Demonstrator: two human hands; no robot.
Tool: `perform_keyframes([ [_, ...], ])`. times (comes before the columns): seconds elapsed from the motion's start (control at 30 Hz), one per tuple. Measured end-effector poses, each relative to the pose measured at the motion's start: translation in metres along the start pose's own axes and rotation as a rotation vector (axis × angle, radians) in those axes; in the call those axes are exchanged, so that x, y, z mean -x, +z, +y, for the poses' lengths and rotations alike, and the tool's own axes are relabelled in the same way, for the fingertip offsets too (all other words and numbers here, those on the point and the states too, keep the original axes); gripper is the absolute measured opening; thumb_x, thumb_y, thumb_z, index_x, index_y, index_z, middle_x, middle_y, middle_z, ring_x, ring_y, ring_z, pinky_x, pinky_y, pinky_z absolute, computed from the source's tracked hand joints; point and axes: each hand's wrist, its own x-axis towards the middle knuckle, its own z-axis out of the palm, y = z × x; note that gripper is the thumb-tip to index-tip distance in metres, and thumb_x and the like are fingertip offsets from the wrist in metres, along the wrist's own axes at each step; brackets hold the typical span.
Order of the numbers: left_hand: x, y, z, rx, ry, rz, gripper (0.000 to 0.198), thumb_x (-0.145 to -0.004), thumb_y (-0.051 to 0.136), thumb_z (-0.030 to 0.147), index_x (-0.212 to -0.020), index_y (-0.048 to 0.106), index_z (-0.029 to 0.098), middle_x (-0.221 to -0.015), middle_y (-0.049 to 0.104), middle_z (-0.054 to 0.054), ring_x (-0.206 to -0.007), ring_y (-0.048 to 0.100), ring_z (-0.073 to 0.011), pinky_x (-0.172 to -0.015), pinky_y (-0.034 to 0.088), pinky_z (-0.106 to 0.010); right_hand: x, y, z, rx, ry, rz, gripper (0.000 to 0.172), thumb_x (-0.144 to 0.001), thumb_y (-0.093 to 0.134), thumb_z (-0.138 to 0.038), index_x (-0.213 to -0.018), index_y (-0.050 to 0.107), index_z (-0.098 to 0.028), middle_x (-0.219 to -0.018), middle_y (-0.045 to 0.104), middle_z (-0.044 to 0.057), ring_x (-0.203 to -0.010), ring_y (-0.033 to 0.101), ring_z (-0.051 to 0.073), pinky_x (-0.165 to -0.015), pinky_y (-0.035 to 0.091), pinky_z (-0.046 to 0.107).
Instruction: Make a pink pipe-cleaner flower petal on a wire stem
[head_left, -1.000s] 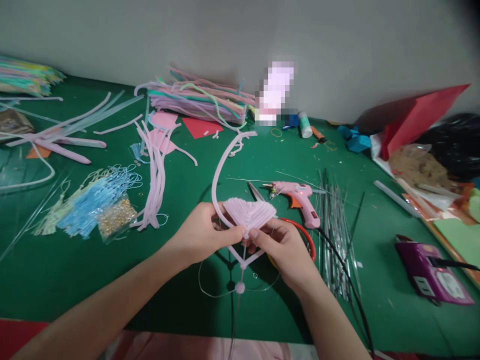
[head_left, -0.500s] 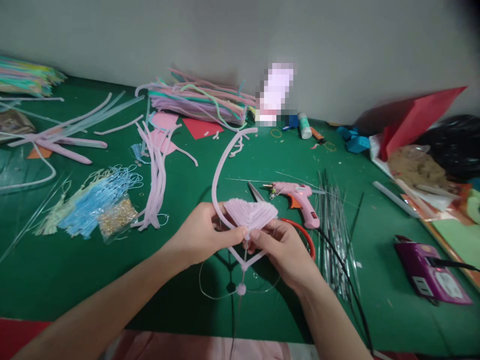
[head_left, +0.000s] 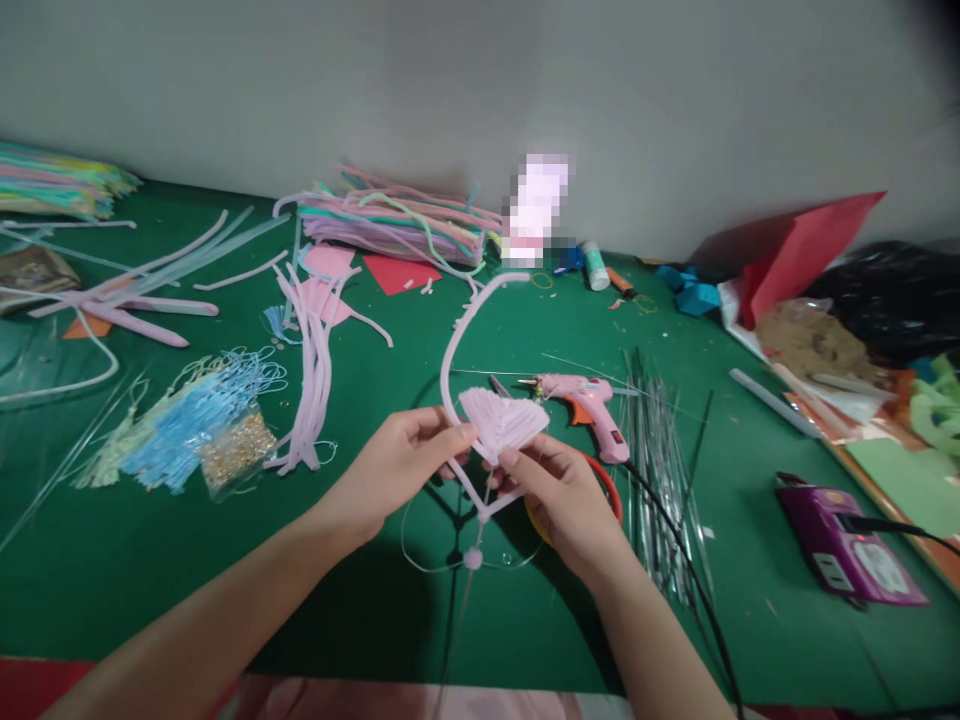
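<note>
A pale pink fan-shaped piece of pipe cleaners (head_left: 501, 420) is between my hands above the green table. My left hand (head_left: 420, 450) pinches a long curved pink pipe cleaner (head_left: 452, 350) at the left edge of the fan. My right hand (head_left: 559, 485) grips the fan's lower tip between thumb and fingers. Below, the pink strands meet in a V, and a thin wire runs down through a small pink ball (head_left: 472, 558). Just behind the right hand lie scissors with red-orange handles (head_left: 611, 490), partly hidden. Beyond them rests a pink glue gun (head_left: 585, 395).
Thin metal wires (head_left: 660, 490) and a purple power box (head_left: 851, 550) lie to the right. At left are blue tassels (head_left: 176, 430), a bag of gold beads (head_left: 238, 450) and loose pink pipe cleaners (head_left: 311, 380). A mixed pipe-cleaner bundle (head_left: 397, 230) lies by the wall.
My left thumb has shifted from the fan's lower tip up to its left edge. The fan is tilted a little differently, and the whole view has shifted slightly.
</note>
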Motion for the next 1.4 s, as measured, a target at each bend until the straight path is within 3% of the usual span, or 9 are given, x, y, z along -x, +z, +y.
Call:
perform_keyframes([
  [0.17,0.0002,-0.0056,-0.0006,0.059,-0.046,-0.082,0.023,-0.08,0.067,0.036,-0.088,0.068,0.014,-0.087,0.073,-0.007,-0.079,0.066,-0.0165,-0.07,0.048,-0.025,-0.0025,0.0011,-0.0007,-0.016,-0.015,-0.003,0.021,-0.077,0.072,-0.038,-0.08,0.067,-0.018,-0.066,0.066,0.0,-0.062,0.061,0.011,-0.061,0.048,0.022],
  [0.3,0.0016,-0.0065,-0.0002,0.08,-0.113,-0.072,0.022,-0.074,0.073,0.032,-0.085,0.07,0.013,-0.081,0.075,-0.008,-0.074,0.067,-0.016,-0.073,0.05,-0.026,-0.005,-0.0009,0.003,0.024,-0.057,-0.014,0.023,-0.077,0.072,-0.039,-0.082,0.068,-0.017,-0.07,0.067,0.001,-0.066,0.062,0.012,-0.064,0.048,0.023],
  [0.63,0.003,-0.0024,0.0031,0.019,-0.053,-0.023,0.022,-0.076,0.069,0.035,-0.08,0.065,0.013,-0.075,0.064,-0.002,-0.069,0.059,-0.0134,-0.063,0.045,-0.024,-0.0042,0.0024,0.0048,0.099,-0.044,-0.048,0.029,-0.073,0.074,-0.043,-0.072,0.068,-0.014,-0.059,0.061,-0.002,-0.051,0.053,0.008,-0.049,0.043,0.02],
  [1.2,0.0017,-0.0013,0.0008,0.011,-0.035,-0.057,0.018,-0.076,0.068,0.031,-0.075,0.065,0.013,-0.071,0.064,-0.002,-0.067,0.057,-0.0143,-0.064,0.043,-0.025,-0.001,0.0066,-0.0005,0.173,0.005,-0.064,0.028,-0.07,0.076,-0.043,-0.075,0.069,-0.015,-0.06,0.063,-0.001,-0.054,0.056,0.011,-0.055,0.047,0.024],
  [1.4,0.0023,0.0004,0.0002,0.038,-0.05,-0.052,0.016,-0.075,0.067,0.024,-0.085,0.069,0.012,-0.074,0.066,-0.003,-0.068,0.056,-0.0139,-0.066,0.043,-0.025,-0.0007,0.0073,0.0005,0.198,-0.008,-0.083,0.027,-0.071,0.075,-0.041,-0.076,0.069,-0.015,-0.06,0.064,0.0,-0.053,0.057,0.011,-0.053,0.048,0.023],
])
